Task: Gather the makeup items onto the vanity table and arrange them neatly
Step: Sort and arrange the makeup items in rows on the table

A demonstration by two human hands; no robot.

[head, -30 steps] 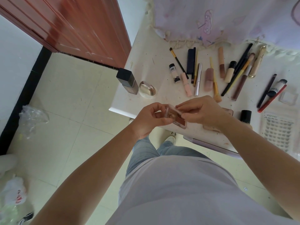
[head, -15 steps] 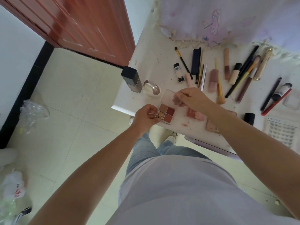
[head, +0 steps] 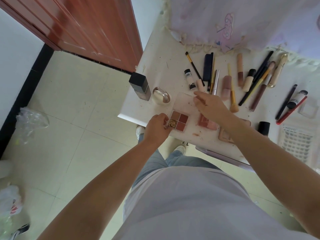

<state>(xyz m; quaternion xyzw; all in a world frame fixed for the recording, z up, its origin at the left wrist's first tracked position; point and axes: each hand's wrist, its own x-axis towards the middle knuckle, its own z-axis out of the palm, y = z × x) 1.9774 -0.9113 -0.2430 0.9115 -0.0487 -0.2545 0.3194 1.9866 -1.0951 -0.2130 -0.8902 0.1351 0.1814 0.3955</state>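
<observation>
The open eyeshadow palette (head: 178, 121) lies at the table's (head: 155, 70) front edge, showing four pans, one glittery gold. The left hand (head: 156, 126) pinches its base; the right hand (head: 210, 105) holds its clear lid (head: 183, 102) back.

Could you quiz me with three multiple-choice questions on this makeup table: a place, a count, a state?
1. Where does the foundation bottle stand?
A. table's left corner
B. floor
C. on the cloth

2. How many colour pans show in the eyeshadow palette?
A. two
B. four
C. nine

3. The palette's clear lid is:
A. closed
B. missing
C. swung open

Answers: 1 A, it stands at the vanity table edge beside the silver sponge case. 2 B, a two-by-two grid. 3 C, the right hand holds it back while the left hand steadies the base.
</observation>
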